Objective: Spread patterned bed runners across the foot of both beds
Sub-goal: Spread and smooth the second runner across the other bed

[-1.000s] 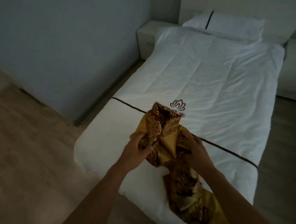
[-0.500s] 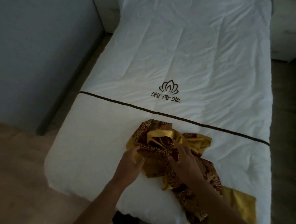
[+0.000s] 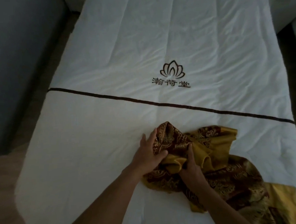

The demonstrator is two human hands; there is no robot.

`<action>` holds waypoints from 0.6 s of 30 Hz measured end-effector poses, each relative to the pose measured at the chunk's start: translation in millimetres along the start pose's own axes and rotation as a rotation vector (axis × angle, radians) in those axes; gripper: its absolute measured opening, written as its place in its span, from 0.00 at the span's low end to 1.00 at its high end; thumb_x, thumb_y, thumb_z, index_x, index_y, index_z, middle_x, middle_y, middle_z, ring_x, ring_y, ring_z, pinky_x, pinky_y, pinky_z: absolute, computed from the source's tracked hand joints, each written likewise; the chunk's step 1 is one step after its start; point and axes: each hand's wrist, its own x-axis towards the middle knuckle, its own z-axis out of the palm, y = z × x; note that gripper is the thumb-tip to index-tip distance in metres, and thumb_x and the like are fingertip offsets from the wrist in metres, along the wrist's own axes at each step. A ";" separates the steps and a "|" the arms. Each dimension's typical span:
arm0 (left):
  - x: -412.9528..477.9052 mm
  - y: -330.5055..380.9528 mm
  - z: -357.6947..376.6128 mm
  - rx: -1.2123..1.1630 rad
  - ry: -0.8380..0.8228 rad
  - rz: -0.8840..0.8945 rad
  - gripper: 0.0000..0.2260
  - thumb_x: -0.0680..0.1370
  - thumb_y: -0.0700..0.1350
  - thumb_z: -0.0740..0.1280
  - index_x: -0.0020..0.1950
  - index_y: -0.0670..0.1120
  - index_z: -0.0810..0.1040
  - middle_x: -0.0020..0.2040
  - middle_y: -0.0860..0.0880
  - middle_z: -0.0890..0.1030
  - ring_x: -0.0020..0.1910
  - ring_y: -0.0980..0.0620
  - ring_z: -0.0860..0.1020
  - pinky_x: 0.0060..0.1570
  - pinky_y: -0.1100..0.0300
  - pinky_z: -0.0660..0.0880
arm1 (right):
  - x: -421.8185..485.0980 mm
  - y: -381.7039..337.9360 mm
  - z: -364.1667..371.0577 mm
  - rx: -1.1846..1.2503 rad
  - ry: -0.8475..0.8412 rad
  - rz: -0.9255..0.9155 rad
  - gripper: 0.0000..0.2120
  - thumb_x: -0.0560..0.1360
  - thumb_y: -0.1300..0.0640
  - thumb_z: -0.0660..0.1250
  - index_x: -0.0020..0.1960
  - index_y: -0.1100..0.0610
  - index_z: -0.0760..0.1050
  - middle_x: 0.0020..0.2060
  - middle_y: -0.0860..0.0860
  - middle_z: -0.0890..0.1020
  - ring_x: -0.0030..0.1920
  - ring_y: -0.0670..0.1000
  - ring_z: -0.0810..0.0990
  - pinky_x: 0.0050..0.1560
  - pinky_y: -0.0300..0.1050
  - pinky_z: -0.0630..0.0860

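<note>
White bed (image 3: 95,164), bunched patterned runner (image 3: 230,177), left hand (image 3: 148,156) and right hand (image 3: 190,171) holding it

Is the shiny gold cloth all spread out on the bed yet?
Not yet. Done: the runner lies on the foot of the white bed, below the dark stripe. In hand: it is bunched in a heap, with the left hand and right hand both gripping its folds. Left: pull it flat across the bed's width. The second bed is out of view.
</note>
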 end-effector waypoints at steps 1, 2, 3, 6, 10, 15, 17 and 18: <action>-4.4 -7.4 10.5 -0.007 -0.025 0.005 0.40 0.76 0.66 0.67 0.78 0.70 0.43 0.82 0.49 0.55 0.78 0.45 0.61 0.75 0.42 0.64 | -3.1 4.6 -0.9 -0.006 -0.018 0.004 0.49 0.80 0.48 0.67 0.78 0.43 0.28 0.68 0.61 0.76 0.62 0.61 0.80 0.66 0.57 0.75; -11.3 -14.1 20.2 -0.014 -0.028 0.018 0.40 0.74 0.68 0.66 0.78 0.70 0.45 0.80 0.51 0.62 0.76 0.47 0.66 0.73 0.44 0.68 | -6.8 9.9 -2.7 -0.006 -0.034 -0.002 0.51 0.80 0.48 0.68 0.78 0.43 0.27 0.70 0.60 0.74 0.64 0.60 0.78 0.66 0.56 0.74; -20.3 -19.1 27.5 -0.029 -0.020 0.027 0.40 0.72 0.70 0.65 0.79 0.68 0.49 0.77 0.53 0.67 0.73 0.50 0.70 0.71 0.47 0.70 | -12.0 13.3 -5.8 -0.004 -0.043 -0.025 0.52 0.79 0.49 0.70 0.79 0.44 0.27 0.74 0.58 0.69 0.69 0.58 0.74 0.68 0.54 0.71; -48.5 -24.7 34.6 -0.077 -0.007 0.074 0.33 0.72 0.68 0.65 0.76 0.66 0.61 0.69 0.58 0.77 0.64 0.59 0.78 0.64 0.55 0.77 | -31.1 17.4 -15.5 0.007 -0.051 -0.146 0.55 0.76 0.50 0.73 0.78 0.42 0.28 0.78 0.47 0.54 0.75 0.47 0.56 0.72 0.45 0.62; -72.2 -16.7 13.0 -0.033 0.092 0.136 0.25 0.75 0.59 0.68 0.72 0.65 0.70 0.56 0.60 0.83 0.51 0.62 0.82 0.51 0.56 0.81 | -47.8 0.4 -21.9 0.018 -0.056 -0.250 0.53 0.76 0.47 0.72 0.78 0.38 0.30 0.77 0.40 0.50 0.77 0.41 0.54 0.73 0.39 0.59; -88.9 -0.3 -58.8 0.103 0.515 0.108 0.21 0.79 0.53 0.68 0.72 0.57 0.73 0.56 0.53 0.85 0.54 0.50 0.83 0.51 0.55 0.79 | -52.2 -73.2 -22.5 0.114 -0.077 -0.359 0.49 0.74 0.37 0.71 0.80 0.35 0.40 0.74 0.38 0.66 0.73 0.38 0.67 0.71 0.40 0.68; -99.3 -1.1 -90.9 0.132 0.728 0.084 0.21 0.80 0.50 0.68 0.73 0.54 0.73 0.60 0.51 0.83 0.56 0.47 0.82 0.52 0.53 0.78 | -52.5 -100.4 -20.6 0.111 -0.096 -0.368 0.49 0.71 0.35 0.72 0.79 0.31 0.42 0.71 0.39 0.70 0.70 0.39 0.71 0.69 0.43 0.72; -105.3 -3.1 -103.1 0.130 0.806 0.078 0.21 0.80 0.49 0.68 0.73 0.52 0.72 0.61 0.50 0.82 0.57 0.47 0.82 0.52 0.53 0.77 | -52.0 -110.0 -18.9 0.097 -0.097 -0.395 0.48 0.71 0.35 0.73 0.78 0.29 0.43 0.70 0.39 0.71 0.68 0.39 0.73 0.68 0.43 0.73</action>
